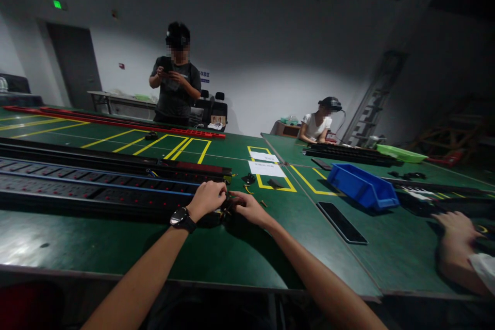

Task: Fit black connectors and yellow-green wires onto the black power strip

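Note:
A long black rail assembly (88, 193), with blue strips and rows of small red dots, lies along the left of the green table. At its right end, my left hand (209, 199), wearing a watch (181, 217), is closed with its fingers curled down. My right hand (249, 208) comes from the other side, thumb and fingers pinched at the same end. A small dark part (227, 210) shows between the hands; their fingertips hide most of it. Beyond them lie a small black part (249, 178), a yellow-tipped wire piece (248, 189) and a dark scrap (275, 184).
To the right are a phone-like black slab (342, 223) and a blue bin (361, 186). A co-worker's hand (458, 227) is at the right edge. White paper sheets (266, 168) lie ahead. One person (176, 80) stands across the table; another (319, 124) sits at back right.

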Demonstrator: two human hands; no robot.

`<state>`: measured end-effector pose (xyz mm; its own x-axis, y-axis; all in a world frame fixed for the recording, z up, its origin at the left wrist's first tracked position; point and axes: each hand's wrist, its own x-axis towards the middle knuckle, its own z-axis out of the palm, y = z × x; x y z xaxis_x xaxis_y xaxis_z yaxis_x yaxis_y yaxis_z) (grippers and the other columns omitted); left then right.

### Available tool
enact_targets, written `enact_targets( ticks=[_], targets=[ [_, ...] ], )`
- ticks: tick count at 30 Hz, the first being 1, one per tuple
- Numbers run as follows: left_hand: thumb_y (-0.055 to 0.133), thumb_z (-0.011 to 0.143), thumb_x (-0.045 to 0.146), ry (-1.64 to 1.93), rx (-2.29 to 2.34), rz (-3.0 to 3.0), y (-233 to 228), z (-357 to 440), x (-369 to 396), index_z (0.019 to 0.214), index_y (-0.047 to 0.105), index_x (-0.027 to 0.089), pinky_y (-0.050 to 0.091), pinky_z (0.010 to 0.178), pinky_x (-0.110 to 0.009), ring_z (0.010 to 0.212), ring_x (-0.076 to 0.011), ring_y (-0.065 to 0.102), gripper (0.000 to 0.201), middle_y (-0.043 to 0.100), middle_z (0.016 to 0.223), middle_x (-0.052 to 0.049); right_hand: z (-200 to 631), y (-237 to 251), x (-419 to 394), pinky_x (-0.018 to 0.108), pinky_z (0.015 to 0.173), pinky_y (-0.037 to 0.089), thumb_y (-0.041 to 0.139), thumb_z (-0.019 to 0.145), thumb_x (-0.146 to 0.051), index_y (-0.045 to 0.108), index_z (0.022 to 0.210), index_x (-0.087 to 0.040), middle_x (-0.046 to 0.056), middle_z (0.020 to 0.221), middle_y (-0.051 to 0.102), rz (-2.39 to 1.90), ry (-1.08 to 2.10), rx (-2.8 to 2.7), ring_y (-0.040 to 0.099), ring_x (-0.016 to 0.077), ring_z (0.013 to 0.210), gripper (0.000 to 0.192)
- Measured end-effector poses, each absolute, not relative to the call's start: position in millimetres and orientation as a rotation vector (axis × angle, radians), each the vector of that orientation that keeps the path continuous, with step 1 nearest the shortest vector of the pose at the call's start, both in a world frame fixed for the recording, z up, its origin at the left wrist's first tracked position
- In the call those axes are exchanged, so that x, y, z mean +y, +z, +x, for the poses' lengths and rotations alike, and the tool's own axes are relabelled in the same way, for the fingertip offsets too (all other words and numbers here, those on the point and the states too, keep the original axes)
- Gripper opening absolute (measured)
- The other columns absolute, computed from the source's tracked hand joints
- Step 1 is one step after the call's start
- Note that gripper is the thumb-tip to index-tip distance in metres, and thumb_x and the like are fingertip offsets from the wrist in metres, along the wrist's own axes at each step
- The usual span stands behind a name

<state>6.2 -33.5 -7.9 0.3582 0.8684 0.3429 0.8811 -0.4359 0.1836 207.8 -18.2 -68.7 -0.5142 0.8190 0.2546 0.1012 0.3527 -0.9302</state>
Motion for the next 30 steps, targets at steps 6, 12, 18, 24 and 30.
enact_targets(
  ticks=[6, 12, 18, 24, 30],
  targets=[
    [0.048, 0.094, 0.02, -0.633, -1.671, -2.568, -8, 4, -31, 0.102, 0.074, 0.024, 0.051, 0.086, -0.032, 0.095, -0.0237, 0.073, 0.028, 0.079, 0.099, -0.007, 206, -62, -21, 0.034, 0.085, 0.053, 0.064, 0.069, -0.012, 0.057, 0.144, -0.02, 0.006, 0.113, 0.076, -0.745, 1.352, -1.854, 0.069, 0.021, 0.094, 0.075],
    [0.047, 0.094, 0.018, -0.624, -1.702, -2.558, -9, 4, -30, 0.105, 0.073, 0.024, 0.051, 0.085, -0.031, 0.095, -0.0237, 0.073, 0.029, 0.079, 0.101, -0.008, 206, -60, -21, 0.036, 0.089, 0.053, 0.066, 0.068, -0.014, 0.058, 0.141, -0.021, 0.004, 0.109, 0.076, -0.743, 1.398, -1.819, 0.069, 0.0215, 0.095, 0.073],
    [0.046, 0.093, 0.018, -0.599, -1.659, -2.526, -13, 4, -28, 0.102, 0.072, 0.024, 0.051, 0.086, -0.033, 0.094, -0.0249, 0.073, 0.028, 0.078, 0.098, -0.008, 207, -71, -17, 0.031, 0.082, 0.053, 0.068, 0.068, -0.014, 0.06, 0.129, -0.02, 0.003, 0.101, 0.074, -0.728, 1.33, -1.826, 0.068, 0.0186, 0.088, 0.061],
    [0.045, 0.095, 0.019, -0.613, -1.655, -2.521, -14, 4, -28, 0.103, 0.071, 0.023, 0.05, 0.086, -0.033, 0.094, -0.0243, 0.073, 0.028, 0.078, 0.099, -0.007, 208, -73, -18, 0.028, 0.075, 0.051, 0.074, 0.071, -0.021, 0.068, 0.108, -0.019, 0.001, 0.092, 0.069, -0.757, 1.194, -1.914, 0.063, 0.0161, 0.081, 0.037],
    [0.045, 0.094, 0.017, -0.617, -1.67, -2.503, -10, 6, -31, 0.101, 0.071, 0.022, 0.049, 0.087, -0.033, 0.095, -0.0247, 0.072, 0.027, 0.078, 0.098, -0.008, 207, -63, -24, 0.031, 0.078, 0.052, 0.073, 0.078, -0.024, 0.073, 0.104, -0.017, 0.004, 0.097, 0.073, -0.767, 1.098, -2.056, 0.063, 0.0178, 0.083, 0.027]
  ],
)
